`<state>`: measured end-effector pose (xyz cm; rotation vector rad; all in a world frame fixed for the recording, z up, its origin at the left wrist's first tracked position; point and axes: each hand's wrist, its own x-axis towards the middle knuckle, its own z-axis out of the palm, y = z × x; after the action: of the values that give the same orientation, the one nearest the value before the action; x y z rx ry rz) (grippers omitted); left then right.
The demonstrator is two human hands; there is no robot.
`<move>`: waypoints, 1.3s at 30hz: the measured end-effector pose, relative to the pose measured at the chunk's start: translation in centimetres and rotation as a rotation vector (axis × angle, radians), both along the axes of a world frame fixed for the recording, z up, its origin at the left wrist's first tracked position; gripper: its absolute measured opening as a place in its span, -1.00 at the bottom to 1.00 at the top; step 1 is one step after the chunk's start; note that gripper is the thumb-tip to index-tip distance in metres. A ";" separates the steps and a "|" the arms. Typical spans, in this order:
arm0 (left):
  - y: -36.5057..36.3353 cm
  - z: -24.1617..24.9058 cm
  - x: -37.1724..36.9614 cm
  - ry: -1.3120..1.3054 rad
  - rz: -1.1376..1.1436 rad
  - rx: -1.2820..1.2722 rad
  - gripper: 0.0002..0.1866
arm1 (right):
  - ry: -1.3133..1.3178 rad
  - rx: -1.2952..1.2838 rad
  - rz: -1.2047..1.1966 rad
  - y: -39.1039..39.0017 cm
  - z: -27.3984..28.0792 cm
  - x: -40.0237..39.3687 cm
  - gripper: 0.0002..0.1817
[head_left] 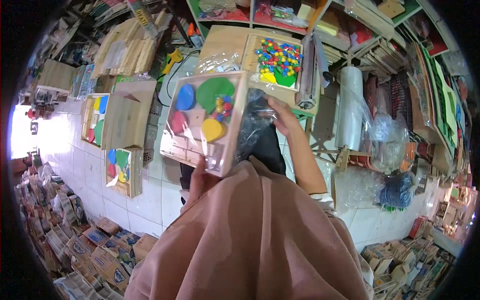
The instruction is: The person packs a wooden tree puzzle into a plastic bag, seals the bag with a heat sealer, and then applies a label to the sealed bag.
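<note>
A shallow wooden box (242, 107) lies tilted in front of me, inside a clear plastic bag (252, 125). Flat blue, green, red and yellow pieces and a cluster of small coloured beads (223, 107) show within it. My left hand (199, 181) grips the box at its near edge, its fingers partly hidden underneath. To the right of the box, my right hand (281, 116) is closed on the loose plastic of the bag, which hangs over my dark-clothed lap.
Behind the box is a wooden work table with another bead-filled box (280, 62) and a long sealer-like bar (310, 72). A plastic film roll (351, 107) stands at right. More filled boxes (125, 172) are on the left, near a yellow-handled tool (172, 61). Cartons (107, 262) cover the lower left.
</note>
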<state>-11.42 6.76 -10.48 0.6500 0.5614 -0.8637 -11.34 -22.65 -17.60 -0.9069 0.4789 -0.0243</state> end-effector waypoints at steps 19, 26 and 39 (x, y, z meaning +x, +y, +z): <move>-8.3 -0.6 19.6 -1.936 -0.772 0.803 -0.55 | -0.052 -1.012 0.068 -12.0 2.4 12.5 -0.76; -10.9 -3.9 24.5 -1.839 -1.256 1.299 -0.43 | -0.057 -1.430 0.589 -5.7 -5.5 29.4 -0.80; -6.9 -4.2 24.4 -1.802 -1.063 1.305 -0.51 | -0.060 -1.971 0.952 4.6 -14.1 34.9 -0.45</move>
<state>12.99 -0.16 -14.66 2.5990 -1.1571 -0.3646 23.58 -18.03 -31.70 -2.9752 -0.2821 0.4161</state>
